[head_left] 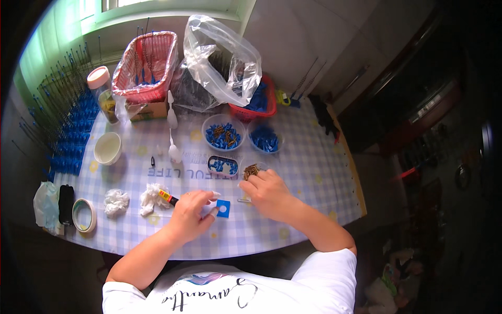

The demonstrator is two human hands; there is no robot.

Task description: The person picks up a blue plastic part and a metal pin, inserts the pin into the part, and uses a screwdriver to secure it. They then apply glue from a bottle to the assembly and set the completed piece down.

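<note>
Beside a small blue square piece [223,209] with a round hole, my left hand [192,213] has its thumb and forefinger apart at the piece's left edge. The piece appears to lie flat on the cloth. My right hand [269,194] reaches into a small dish of brass-coloured pins [251,171], its fingertips pinched among them; what they grip is hidden. A short silver metal piece [243,200] lies just below that hand. Left of my left hand, a glue tube [166,196] with a black cap rests by crumpled white tissue [152,200].
Tubs of blue parts and brass pins [224,137], another blue-filled tub [264,138] and a small oval tray [223,165] stand beyond my hands. A white bowl [108,148], tape roll [84,215], red baskets [145,68] and blue bases with upright wires [73,136] surround the checked cloth.
</note>
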